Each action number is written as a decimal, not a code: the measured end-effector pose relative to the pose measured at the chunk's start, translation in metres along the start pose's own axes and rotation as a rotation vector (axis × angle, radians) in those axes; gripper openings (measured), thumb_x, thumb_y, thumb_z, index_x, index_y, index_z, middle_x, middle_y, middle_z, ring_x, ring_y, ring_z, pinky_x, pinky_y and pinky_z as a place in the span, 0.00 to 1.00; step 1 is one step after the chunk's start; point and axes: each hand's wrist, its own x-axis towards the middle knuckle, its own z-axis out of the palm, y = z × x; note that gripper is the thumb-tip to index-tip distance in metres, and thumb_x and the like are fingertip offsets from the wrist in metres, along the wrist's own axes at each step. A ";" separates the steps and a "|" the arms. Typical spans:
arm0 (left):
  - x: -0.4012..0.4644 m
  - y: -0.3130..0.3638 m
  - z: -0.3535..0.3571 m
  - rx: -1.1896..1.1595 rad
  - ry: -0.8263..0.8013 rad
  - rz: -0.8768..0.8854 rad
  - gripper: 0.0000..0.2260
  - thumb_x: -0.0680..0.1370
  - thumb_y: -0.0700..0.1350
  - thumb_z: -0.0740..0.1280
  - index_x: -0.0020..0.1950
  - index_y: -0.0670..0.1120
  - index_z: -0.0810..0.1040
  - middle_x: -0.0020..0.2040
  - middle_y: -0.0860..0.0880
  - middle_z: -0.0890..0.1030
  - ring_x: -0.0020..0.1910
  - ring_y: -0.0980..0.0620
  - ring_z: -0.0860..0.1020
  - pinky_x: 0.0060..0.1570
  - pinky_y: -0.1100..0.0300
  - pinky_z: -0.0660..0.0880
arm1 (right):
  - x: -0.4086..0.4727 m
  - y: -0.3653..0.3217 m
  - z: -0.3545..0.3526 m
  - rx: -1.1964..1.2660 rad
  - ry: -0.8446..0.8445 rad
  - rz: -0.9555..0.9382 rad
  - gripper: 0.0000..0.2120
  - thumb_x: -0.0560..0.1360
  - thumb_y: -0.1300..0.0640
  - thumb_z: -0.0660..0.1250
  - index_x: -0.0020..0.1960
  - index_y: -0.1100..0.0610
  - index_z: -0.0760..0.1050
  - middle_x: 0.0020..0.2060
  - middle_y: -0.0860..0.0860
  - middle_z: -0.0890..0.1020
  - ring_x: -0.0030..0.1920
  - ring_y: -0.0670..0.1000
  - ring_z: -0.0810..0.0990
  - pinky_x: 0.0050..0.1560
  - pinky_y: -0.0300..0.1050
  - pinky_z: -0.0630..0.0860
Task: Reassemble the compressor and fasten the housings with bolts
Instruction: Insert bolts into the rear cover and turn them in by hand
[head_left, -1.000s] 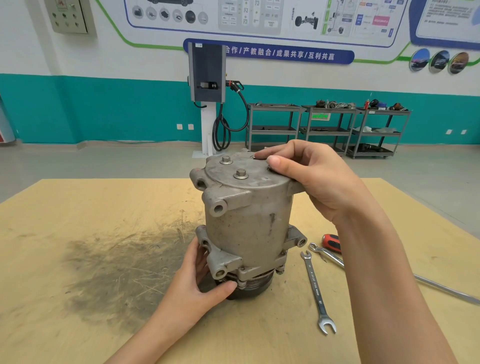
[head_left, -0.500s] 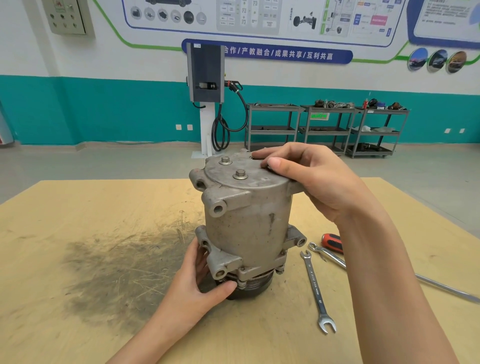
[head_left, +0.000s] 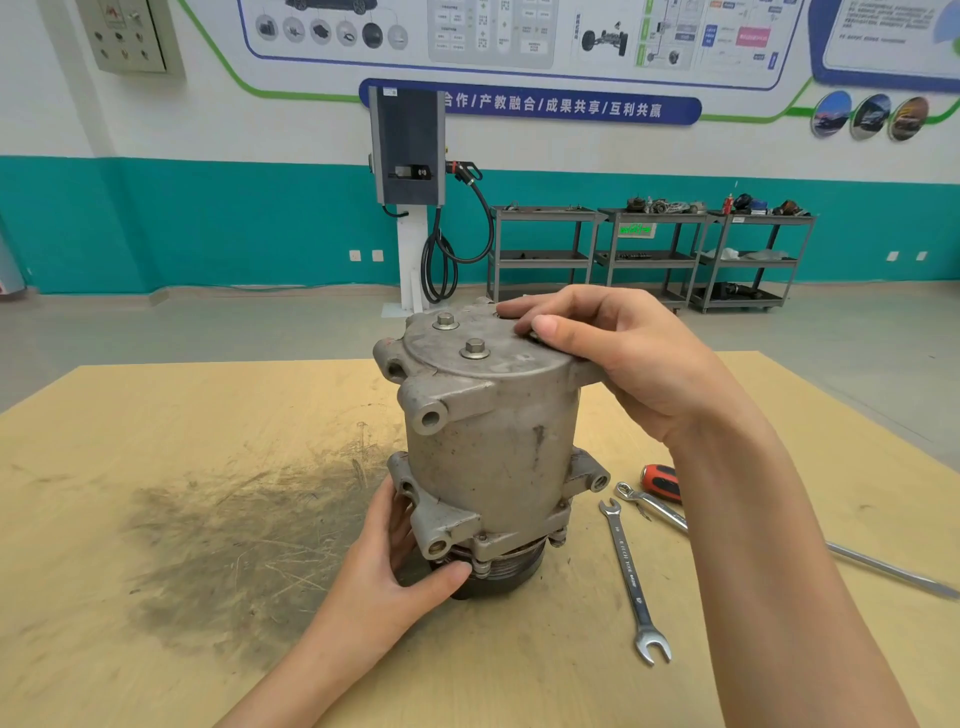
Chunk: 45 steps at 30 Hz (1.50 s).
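Head view: right hand (head_left: 618, 358) pinching a bolt into the compressor (head_left: 488, 441) top cover's far-right hole, left hand (head_left: 387, 571) gripping its base; next prob. wrench (head_left: 631, 579) for tightening.

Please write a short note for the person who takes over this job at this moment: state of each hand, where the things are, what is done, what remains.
Left hand: grips the compressor at its base, by the pulley end.
Right hand: on the top cover, fingertips at a spot on its right edge; what they touch is hidden.
Compressor stands upright on the wooden table. Two bolts sit in the top cover.
Wrench, a second wrench and a screwdriver lie to the right.
Left: probably seat the remaining bolt, then tighten all with a wrench.
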 end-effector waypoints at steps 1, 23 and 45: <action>0.000 0.000 0.000 0.001 -0.002 0.001 0.44 0.63 0.56 0.80 0.74 0.58 0.61 0.66 0.64 0.75 0.67 0.60 0.74 0.62 0.70 0.71 | 0.001 0.000 0.001 0.001 0.017 0.007 0.06 0.76 0.64 0.67 0.43 0.57 0.81 0.52 0.49 0.85 0.56 0.45 0.82 0.52 0.35 0.76; 0.000 0.000 0.000 0.011 -0.004 -0.010 0.44 0.63 0.55 0.79 0.74 0.57 0.60 0.66 0.65 0.76 0.67 0.61 0.74 0.60 0.72 0.71 | 0.003 0.002 0.010 -0.050 0.188 0.007 0.11 0.70 0.60 0.75 0.35 0.57 0.73 0.47 0.49 0.86 0.53 0.47 0.83 0.55 0.45 0.77; 0.000 0.001 -0.001 0.037 -0.001 -0.007 0.46 0.60 0.65 0.80 0.73 0.62 0.61 0.66 0.65 0.75 0.68 0.61 0.73 0.63 0.69 0.71 | 0.000 0.001 0.005 0.003 0.111 0.012 0.08 0.73 0.62 0.72 0.37 0.56 0.75 0.51 0.51 0.85 0.55 0.49 0.82 0.56 0.45 0.78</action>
